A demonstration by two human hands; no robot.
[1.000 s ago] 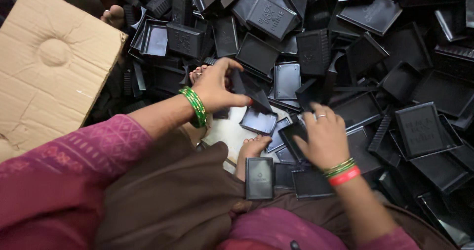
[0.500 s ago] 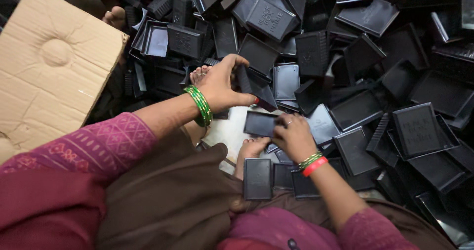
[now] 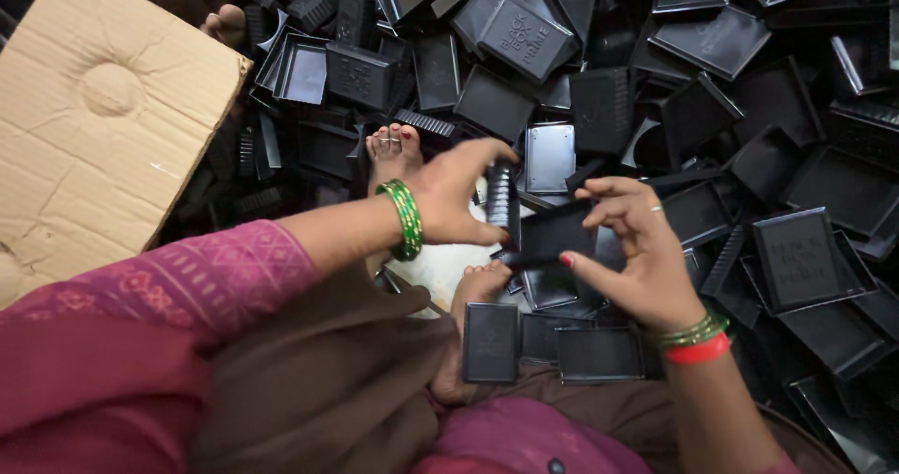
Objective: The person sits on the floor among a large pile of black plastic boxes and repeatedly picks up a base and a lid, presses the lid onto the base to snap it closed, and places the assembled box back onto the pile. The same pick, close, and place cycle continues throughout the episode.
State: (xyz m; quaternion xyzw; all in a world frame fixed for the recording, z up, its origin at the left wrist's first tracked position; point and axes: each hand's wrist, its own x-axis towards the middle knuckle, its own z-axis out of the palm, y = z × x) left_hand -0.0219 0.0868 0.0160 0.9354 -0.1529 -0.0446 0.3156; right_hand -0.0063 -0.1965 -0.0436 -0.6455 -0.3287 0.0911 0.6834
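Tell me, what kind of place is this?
Probably a small packing or assembly workshop where the work is done seated on the floor. A big heap of black plastic box parts covers the ground, a flattened cardboard sheet lies beside it, and the left hand and right hand hold pieces.

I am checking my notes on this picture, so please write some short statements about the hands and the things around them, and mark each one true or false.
1. The left hand wears green bangles on its wrist. True.
2. The right hand is empty. False: it holds a flat black tray piece between thumb and fingers.
3. A piece of brown cardboard lies at the upper left. True.
4. The pile of black plastic trays is stacked in neat rows. False: the trays lie jumbled at many angles.
5. The left hand grips a narrow black ribbed piece. True.
6. The person wears closed shoes. False: a bare foot shows beside the left hand.
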